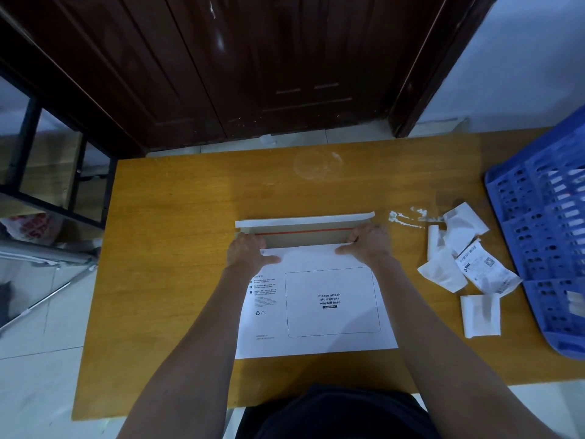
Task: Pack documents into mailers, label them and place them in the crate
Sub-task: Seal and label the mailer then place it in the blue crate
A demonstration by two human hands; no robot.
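Note:
A white cardboard mailer (316, 312) lies flat in the middle of the wooden table (177, 248), its printed waybill box facing up. Its top flap (304, 228) is open, showing a brown inside with a red strip and a white edge. My left hand (250, 251) holds the mailer's mouth at the left corner, thumb on top of the white face and fingers curled under it. My right hand (364, 240) holds the right corner of the mouth the same way. A blue plastic crate (544, 236) stands at the table's right edge.
Several crumpled white paper pieces and a printed label slip (487, 270) lie between the mailer and the crate. A folded white piece (481, 315) sits nearer me. A dark wooden door stands beyond the table, and a black metal frame (76, 172) stands to the left.

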